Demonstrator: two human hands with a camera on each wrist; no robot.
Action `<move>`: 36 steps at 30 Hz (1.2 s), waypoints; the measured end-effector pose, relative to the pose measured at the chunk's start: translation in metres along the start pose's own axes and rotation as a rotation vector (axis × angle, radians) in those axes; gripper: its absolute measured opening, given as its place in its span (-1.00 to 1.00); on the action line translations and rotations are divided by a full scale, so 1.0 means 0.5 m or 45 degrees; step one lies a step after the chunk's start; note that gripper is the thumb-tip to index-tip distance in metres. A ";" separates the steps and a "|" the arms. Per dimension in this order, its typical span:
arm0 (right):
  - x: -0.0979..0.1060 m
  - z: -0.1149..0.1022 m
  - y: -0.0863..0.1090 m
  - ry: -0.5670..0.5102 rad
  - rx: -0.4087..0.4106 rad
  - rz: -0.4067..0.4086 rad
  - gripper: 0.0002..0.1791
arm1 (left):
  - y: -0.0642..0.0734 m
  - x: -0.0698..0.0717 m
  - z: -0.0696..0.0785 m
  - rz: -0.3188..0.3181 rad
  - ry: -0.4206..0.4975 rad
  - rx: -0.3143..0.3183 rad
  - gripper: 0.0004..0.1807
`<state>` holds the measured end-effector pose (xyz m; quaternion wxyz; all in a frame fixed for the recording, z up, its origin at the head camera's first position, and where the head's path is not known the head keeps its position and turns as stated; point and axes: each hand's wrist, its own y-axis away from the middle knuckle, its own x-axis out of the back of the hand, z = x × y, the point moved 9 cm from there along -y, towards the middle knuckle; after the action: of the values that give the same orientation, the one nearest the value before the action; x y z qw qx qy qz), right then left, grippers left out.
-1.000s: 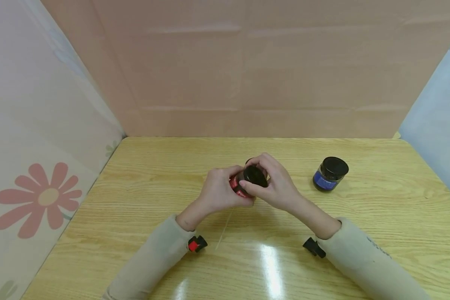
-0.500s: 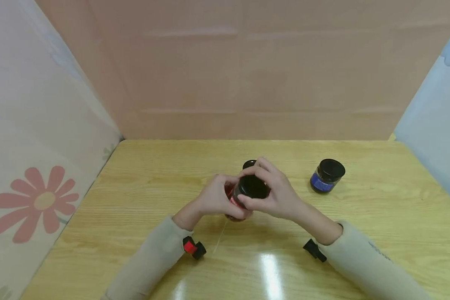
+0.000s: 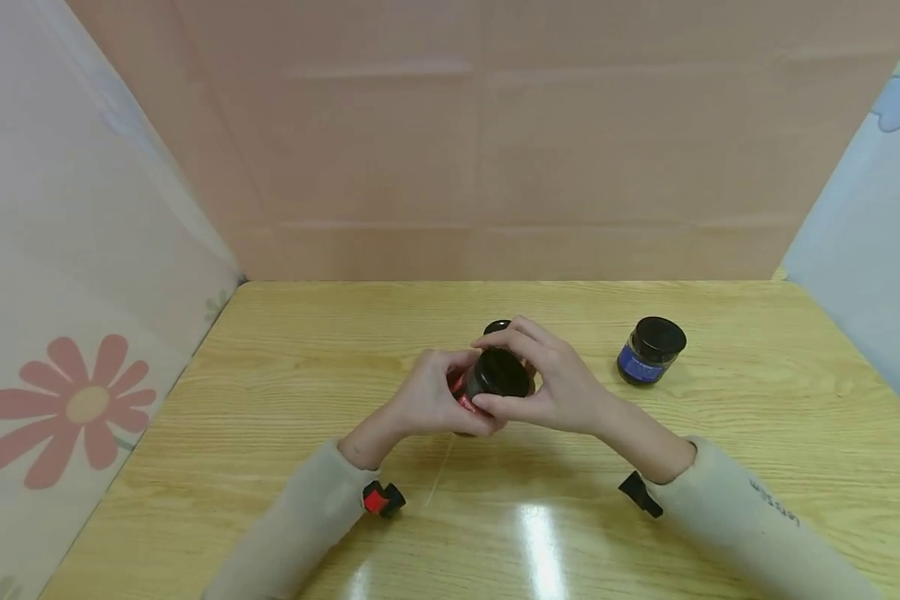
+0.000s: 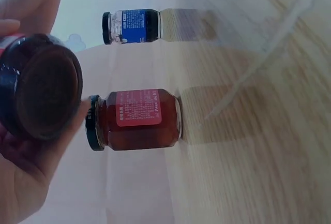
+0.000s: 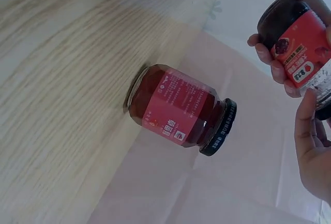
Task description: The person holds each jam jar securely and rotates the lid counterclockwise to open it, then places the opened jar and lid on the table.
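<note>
Two hands (image 3: 433, 393) (image 3: 558, 383) hold one glass jar (image 5: 296, 45) (round, glossy).

We see the held jar (image 5: 297, 40) drawn slightly nearer to us than a second ago. The right hand (image 3: 558, 379) appears to have straightened its fingers along the lid (image 3: 499, 373), and more of the standing jar (image 3: 497, 326) shows behind.
</note>
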<state>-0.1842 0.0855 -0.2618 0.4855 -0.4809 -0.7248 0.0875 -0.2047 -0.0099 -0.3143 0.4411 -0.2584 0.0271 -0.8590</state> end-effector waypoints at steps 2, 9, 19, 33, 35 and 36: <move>-0.001 0.006 0.000 -0.002 -0.030 -0.018 -0.49 | 0.001 0.006 0.000 0.042 -0.059 0.019 -0.69; 0.000 0.022 0.000 0.012 -0.159 -0.055 -0.47 | 0.002 0.023 0.008 0.201 -0.323 0.096 -0.75; 0.010 0.051 -0.001 0.055 -0.357 -0.044 -0.55 | 0.002 0.028 0.029 0.308 -0.705 0.098 -0.64; 0.010 0.085 0.005 0.116 -0.643 -0.101 -0.61 | 0.000 0.030 0.023 0.312 -0.866 0.160 -0.56; 0.007 0.090 0.007 0.088 -0.690 -0.124 -0.59 | 0.000 0.031 0.022 0.322 -0.866 0.157 -0.57; 0.006 0.092 0.008 0.072 -0.713 -0.136 -0.57 | 0.000 0.031 0.022 0.326 -0.867 0.153 -0.58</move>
<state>-0.2182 0.1057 -0.2860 0.3576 -0.5596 -0.7313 -0.1554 -0.2068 -0.0198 -0.2982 0.5431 -0.4975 -0.1396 -0.6618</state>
